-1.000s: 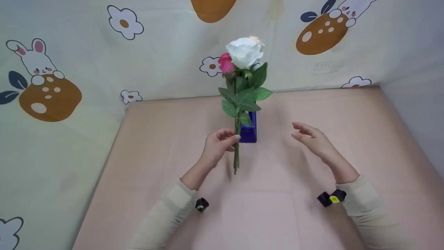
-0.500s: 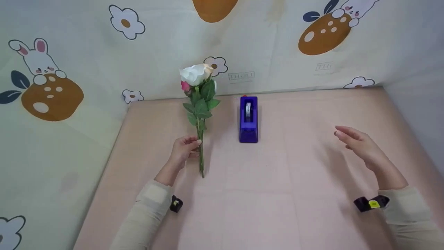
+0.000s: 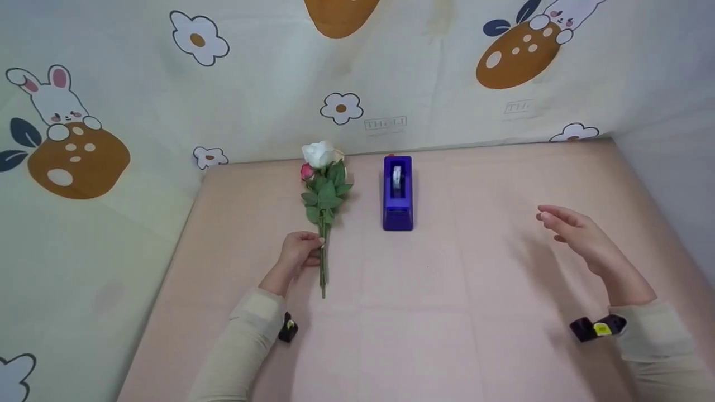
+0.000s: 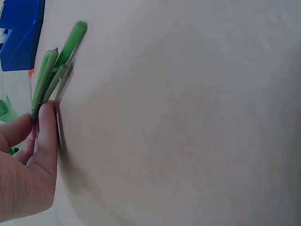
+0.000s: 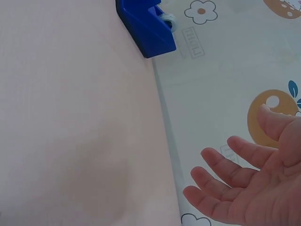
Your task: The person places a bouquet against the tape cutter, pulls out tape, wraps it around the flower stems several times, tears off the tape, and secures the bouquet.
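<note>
A bunch of artificial roses point(image 3: 325, 192), with white, pink and pale peach heads and green leaves, lies low over the left part of the table. My left hand point(image 3: 297, 251) pinches its stems between thumb and fingers. In the left wrist view the cut stem ends point(image 4: 56, 70) stick out past the fingertips, close to the tabletop. My right hand point(image 3: 572, 231) hovers at the right, holding nothing; the right wrist view shows its fingers point(image 5: 221, 165) loosely spread. Between the hands, nearer the left, a blue tape dispenser point(image 3: 397, 195) stands with a tape roll in it.
The table point(image 3: 424, 335) has a pale pink cover with faint fold lines. A wall covering point(image 3: 251, 100) printed with rabbits and flowers rises along its back and left edges. A small red spot point(image 3: 391, 156) shows behind the dispenser.
My left hand has carried the roses left, away from the dispenser, then lowered them toward the table. The dispenser has come into full view. My right hand moved right, then stayed still.
</note>
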A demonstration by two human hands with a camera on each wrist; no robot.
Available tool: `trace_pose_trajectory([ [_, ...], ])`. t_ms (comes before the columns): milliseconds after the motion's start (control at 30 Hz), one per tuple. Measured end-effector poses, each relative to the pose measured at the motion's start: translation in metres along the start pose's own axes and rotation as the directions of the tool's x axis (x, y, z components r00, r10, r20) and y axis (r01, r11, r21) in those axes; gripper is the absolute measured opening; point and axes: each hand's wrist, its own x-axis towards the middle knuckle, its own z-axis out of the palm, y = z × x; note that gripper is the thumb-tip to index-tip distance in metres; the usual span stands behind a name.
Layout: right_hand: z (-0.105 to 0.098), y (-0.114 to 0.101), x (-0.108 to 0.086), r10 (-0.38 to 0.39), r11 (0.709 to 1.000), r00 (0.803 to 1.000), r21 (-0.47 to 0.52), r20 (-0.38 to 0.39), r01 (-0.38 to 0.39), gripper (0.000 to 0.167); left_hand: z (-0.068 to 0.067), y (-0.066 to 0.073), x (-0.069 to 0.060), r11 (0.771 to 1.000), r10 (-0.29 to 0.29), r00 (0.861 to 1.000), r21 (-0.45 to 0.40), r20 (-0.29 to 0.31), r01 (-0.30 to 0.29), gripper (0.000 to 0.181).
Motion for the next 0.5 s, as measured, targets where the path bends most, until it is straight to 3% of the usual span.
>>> trace_pose_trajectory([
  [167,0.000,0.003,-0.001,-0.010,1.000,1.000,0.010,0.004,0.009,0.065,0.001,0.000,-0.001,0.997,0.048,0.999,0.063,-0.014,-0.047,0.021],
  [333,0.000,0.004,-0.002,-0.002,1.000,1.000,0.005,0.006,0.002,0.066,-0.001,0.000,-0.003,0.975,0.138,0.990,0.177,-0.023,-0.132,0.018],
  [433,-0.003,0.004,-0.003,0.011,1.000,1.000,-0.011,-0.006,-0.011,0.068,-0.005,0.002,-0.007,0.952,0.207,0.977,0.239,-0.047,-0.190,0.021],
  [500,-0.005,0.005,-0.003,0.005,0.999,0.999,-0.049,-0.037,-0.007,0.068,-0.011,0.005,-0.009,0.928,0.270,0.959,0.286,-0.079,-0.238,0.026],
])
